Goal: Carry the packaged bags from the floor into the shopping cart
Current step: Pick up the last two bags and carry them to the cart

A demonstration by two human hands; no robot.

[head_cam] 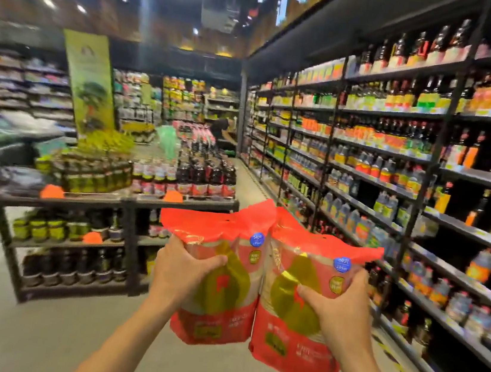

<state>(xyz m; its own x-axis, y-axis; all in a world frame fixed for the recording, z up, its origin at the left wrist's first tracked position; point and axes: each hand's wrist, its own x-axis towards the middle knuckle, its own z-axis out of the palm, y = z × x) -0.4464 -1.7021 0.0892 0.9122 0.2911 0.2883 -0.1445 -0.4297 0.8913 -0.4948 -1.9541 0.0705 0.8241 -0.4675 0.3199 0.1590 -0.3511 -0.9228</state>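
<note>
Two red packaged bags with gold and green print hang upright in front of me, side by side and touching. My left hand (184,271) grips the left bag (218,313) near its upper part, thumb across the front. My right hand (338,304) grips the right bag (289,338) the same way. Both bags are held up off the floor at about chest height. No shopping cart is in view.
A tall shelf wall of bottles (395,174) runs along the right side of the aisle. A low black display rack (107,230) with jars and dark bottles stands ahead on the left. Grey floor (16,327) lies below. A person bends at the far end.
</note>
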